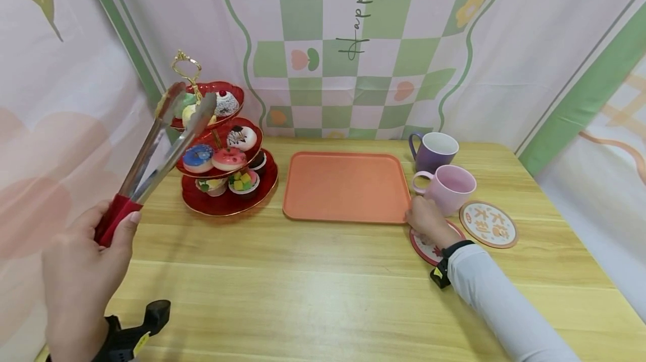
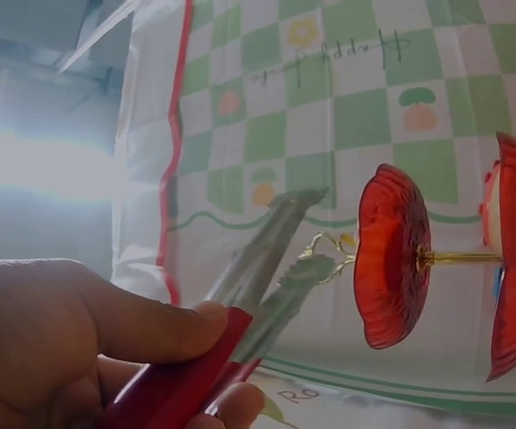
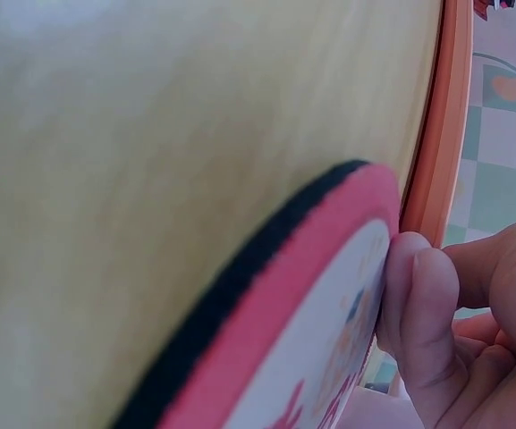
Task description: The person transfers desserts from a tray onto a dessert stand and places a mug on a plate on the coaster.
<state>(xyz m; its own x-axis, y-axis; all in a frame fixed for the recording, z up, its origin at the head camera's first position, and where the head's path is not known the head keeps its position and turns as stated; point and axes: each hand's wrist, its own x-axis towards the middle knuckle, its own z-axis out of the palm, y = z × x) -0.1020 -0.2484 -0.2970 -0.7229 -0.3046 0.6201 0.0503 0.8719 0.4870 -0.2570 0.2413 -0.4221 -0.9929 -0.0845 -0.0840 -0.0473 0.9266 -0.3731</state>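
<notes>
My left hand [image 1: 88,272] grips a pair of metal tongs [image 1: 169,146] by the red handles, raised at the left with the arms apart. In the head view the tong tips overlap the top of a red three-tier cake stand [image 1: 229,208], which holds toy donuts, cupcakes and other cakes. My right hand [image 1: 429,219] is at the near right corner of an orange tray [image 1: 348,188], thumb and curled fingers pinching its rim. Under this hand lies a round red-rimmed coaster [image 1: 421,241]; its edge is close by the fingertips in the right wrist view.
A pink mug [image 1: 451,191] stands just behind the right hand, with a purple mug [image 1: 436,152] farther back. To the right lies a second round coaster [image 1: 488,224] with orange characters. A checked cloth [image 1: 338,42] hangs behind the wooden table [image 1: 303,289].
</notes>
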